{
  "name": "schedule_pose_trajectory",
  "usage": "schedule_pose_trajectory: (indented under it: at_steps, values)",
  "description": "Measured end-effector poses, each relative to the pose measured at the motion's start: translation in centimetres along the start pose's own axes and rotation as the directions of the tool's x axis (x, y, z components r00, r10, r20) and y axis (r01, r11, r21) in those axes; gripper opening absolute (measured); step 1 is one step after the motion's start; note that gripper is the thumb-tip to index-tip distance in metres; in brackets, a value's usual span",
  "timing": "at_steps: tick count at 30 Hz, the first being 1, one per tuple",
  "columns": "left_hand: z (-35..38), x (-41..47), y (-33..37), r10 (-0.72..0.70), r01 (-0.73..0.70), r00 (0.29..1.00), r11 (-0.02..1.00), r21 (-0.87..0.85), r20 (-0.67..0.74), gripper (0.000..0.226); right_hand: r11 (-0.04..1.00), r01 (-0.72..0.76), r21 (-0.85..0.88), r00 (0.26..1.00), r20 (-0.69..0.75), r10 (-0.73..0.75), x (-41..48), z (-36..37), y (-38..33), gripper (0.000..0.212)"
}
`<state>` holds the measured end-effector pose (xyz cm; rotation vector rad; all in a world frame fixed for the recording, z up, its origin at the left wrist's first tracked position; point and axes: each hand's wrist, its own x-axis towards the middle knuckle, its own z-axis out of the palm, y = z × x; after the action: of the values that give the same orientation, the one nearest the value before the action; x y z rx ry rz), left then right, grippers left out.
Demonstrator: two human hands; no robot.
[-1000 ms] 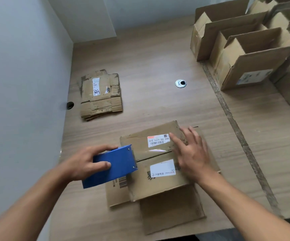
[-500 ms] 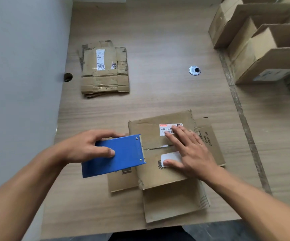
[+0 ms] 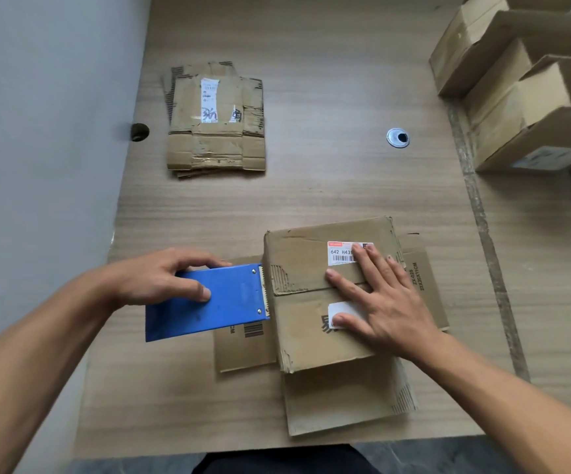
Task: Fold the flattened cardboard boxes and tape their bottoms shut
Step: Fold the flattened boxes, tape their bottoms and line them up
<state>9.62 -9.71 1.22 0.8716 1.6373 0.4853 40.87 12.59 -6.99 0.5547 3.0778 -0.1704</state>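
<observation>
My left hand (image 3: pixel 161 278) grips the dispenser (image 3: pixel 215 302): thumb on top of the plate, fingers curled over its far edge. It's a flat blue plate, smooth, with two rivets near the toothed end. That end touches the left side of the box (image 3: pixel 304 340), right at the seam.

My right hand (image 3: pixel 383 302) lies flat with fingers straight and spread, pressing on top of the box across the seam. Fingertips cover part of the red-and-white label (image 3: pixel 340 253); the thumb is on a white sticker (image 3: pixel 345 307).

The box sits near the table's front edge, bottom side up, with two flaps meeting at a seam that runs left to right. It's brown corrugated cardboard, worn, torn at the left of the seam so the fluting shows. It's closed on this side, so I can't tell what's inside. Its other flaps (image 3: pixel 342 398) lie splayed flat on the table (image 3: pixel 311 193) to the left, right and front. The left one has a barcode, the right one printed text.

The flat stack (image 3: pixel 215 121) is further back and to the left, well apart from the box: creased cardboard with scuffed edges and a white label with handwriting.

The open boxes (image 3: pixel 523 97) are in a group at the far right, brown, with flaps up. The insides are mostly cut off by the frame, so I can't tell the contents.

The table is wood-grain laminate with a round metal grommet (image 3: pixel 398 137) and a dark hole (image 3: pixel 139 131) at the left edge. A plain grey wall (image 3: pixel 38 131) is on the left.
</observation>
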Motion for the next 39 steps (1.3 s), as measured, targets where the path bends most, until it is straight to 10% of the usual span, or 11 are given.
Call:
schedule_pose_trajectory:
  at_steps: [32,39]
  values:
    - [1.6,2.2,-1.7,-0.065,0.068,0.997,0.994,0.09,-0.035,0.044,0.993,-0.097,-0.062,0.947,0.3,0.111,0.5,-1.8,-1.3,0.061]
    - [1.2,2.2,-1.0,-0.079,0.084,0.996,0.964,0.253,-0.033,0.053,0.996,-0.052,0.074,0.995,0.094,0.045,-0.2,-0.9,-11.0,0.061]
